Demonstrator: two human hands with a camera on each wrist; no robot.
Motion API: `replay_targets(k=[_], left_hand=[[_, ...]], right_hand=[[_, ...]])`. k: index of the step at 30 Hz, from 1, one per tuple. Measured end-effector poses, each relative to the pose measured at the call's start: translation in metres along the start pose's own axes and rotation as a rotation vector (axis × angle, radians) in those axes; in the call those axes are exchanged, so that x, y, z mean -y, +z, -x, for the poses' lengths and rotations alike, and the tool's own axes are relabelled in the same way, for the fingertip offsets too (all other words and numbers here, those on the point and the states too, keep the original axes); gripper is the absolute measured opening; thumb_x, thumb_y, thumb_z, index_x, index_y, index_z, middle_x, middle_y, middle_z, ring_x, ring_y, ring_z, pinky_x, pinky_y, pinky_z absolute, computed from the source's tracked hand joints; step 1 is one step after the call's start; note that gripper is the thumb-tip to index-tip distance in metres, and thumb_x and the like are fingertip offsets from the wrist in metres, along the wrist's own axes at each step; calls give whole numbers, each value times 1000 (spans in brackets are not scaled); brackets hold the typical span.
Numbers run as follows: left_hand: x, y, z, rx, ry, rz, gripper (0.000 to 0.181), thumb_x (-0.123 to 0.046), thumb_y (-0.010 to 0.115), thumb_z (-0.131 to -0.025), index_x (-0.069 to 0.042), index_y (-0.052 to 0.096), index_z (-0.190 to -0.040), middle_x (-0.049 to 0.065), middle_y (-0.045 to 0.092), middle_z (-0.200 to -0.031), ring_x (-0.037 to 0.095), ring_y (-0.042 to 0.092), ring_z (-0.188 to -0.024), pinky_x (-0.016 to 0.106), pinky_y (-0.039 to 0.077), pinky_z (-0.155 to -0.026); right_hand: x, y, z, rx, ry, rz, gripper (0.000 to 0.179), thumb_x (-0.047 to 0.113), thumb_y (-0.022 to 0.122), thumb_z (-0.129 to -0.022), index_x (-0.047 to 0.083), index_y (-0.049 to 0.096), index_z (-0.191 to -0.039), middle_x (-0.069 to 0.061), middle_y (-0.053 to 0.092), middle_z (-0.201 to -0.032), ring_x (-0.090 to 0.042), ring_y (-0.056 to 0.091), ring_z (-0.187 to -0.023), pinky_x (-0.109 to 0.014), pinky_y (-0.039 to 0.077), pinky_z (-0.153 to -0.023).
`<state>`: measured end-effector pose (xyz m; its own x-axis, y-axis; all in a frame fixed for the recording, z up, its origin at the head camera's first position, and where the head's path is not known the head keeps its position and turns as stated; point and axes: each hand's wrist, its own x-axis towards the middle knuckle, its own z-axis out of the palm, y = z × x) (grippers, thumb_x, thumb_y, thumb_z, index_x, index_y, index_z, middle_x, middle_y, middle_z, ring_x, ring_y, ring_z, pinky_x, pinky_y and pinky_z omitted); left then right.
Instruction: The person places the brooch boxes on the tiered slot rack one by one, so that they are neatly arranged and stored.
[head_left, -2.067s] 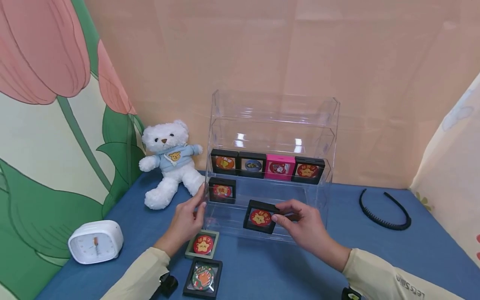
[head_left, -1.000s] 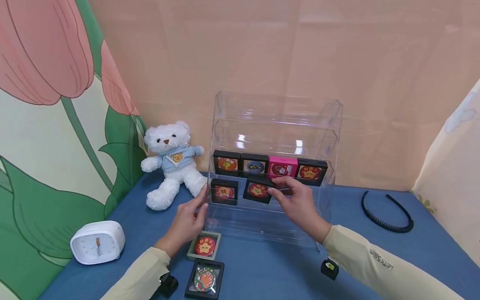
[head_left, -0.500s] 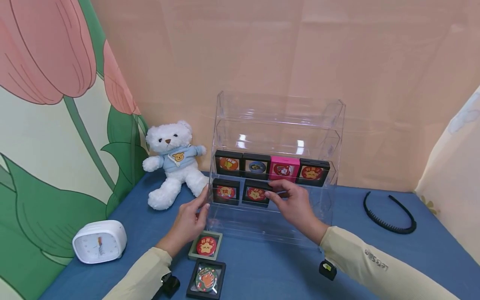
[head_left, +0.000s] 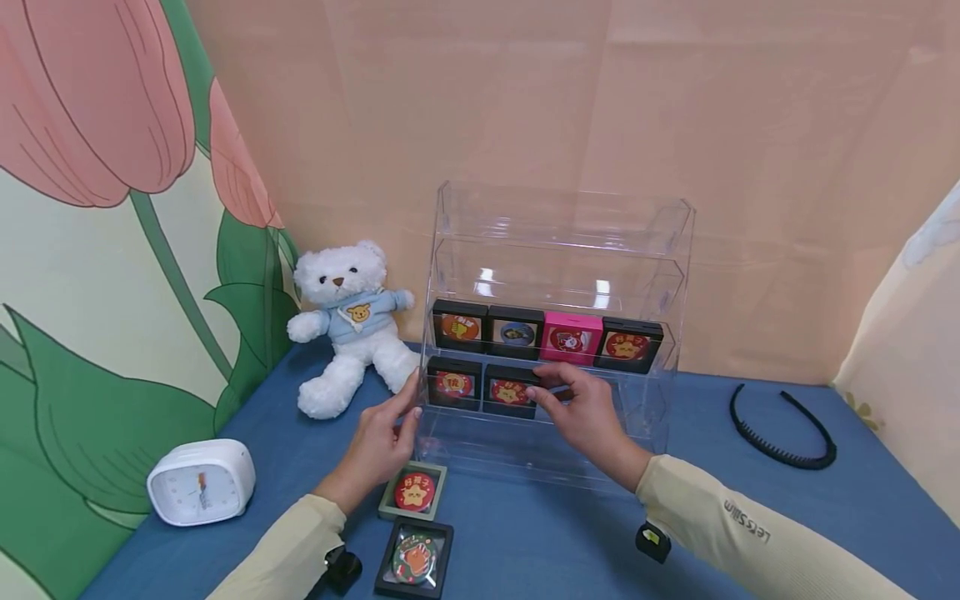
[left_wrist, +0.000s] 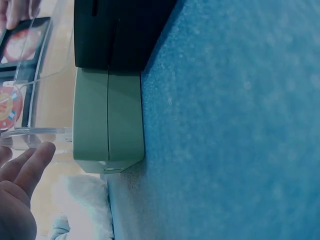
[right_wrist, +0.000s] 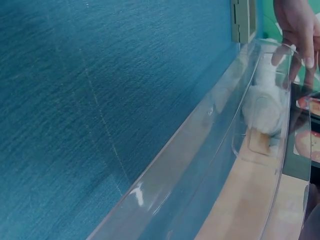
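A clear tiered acrylic display rack [head_left: 517, 450] stands on the blue table. In its lower tier sit two black display cases with red round badges: one at the left [head_left: 453, 385], and the star-badge case [head_left: 511, 392] beside it. My right hand [head_left: 588, 412] pinches the star-badge case at its right edge with thumb and fingers. At the rack's left side, the extended fingers of my left hand [head_left: 378, 446] touch the clear wall; the left wrist view shows that hand [left_wrist: 20, 190] close to the rack's edge.
One tier up stand black cases [head_left: 461, 327] and a pink case [head_left: 572, 338]. On the table lie a green case [head_left: 385, 505] and a black case [head_left: 381, 573]. Around them are a white teddy bear [head_left: 363, 333], a white clock [head_left: 201, 483] and a black headband [head_left: 787, 454].
My right hand has lifted the star-badge case from in front of the rack into the lower tier, where it now stands straight beside the other case. My left hand stays at the rack's side.
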<state>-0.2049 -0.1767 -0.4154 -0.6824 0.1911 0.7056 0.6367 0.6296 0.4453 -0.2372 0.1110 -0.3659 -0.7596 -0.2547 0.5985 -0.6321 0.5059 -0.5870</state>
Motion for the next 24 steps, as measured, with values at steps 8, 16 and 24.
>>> replay_targets(k=[8, 16, 24], left_hand=[[-1, 0, 0, 2, -3, 7, 57, 3, 59, -89, -2, 40, -143, 19, 56, -126, 16, 63, -80, 24, 49, -55], [0, 1, 0, 6, 0, 12, 58, 4, 59, -89, -2, 40, -143, 18, 56, -127, 13, 62, -77, 22, 49, -54], [1, 1, 0, -1, 9, 5, 58, 4, 59, -89, -2, 40, -143, 19, 57, -125, 5, 50, -56, 20, 43, -49]], right_hand=[[1, 2, -1, 6, 5, 3, 25, 16, 75, -82, 12, 68, -106, 2, 68, -92, -10, 62, -82, -33, 54, -67], [4, 2, -1, 15, 23, 2, 27, 17, 75, -82, 12, 66, -107, 3, 68, -92, -9, 62, -82, -29, 53, -66], [5, 0, -1, 20, -8, 13, 30, 17, 76, -81, 11, 65, -108, 2, 67, -96, -10, 61, -83, -31, 54, -66]])
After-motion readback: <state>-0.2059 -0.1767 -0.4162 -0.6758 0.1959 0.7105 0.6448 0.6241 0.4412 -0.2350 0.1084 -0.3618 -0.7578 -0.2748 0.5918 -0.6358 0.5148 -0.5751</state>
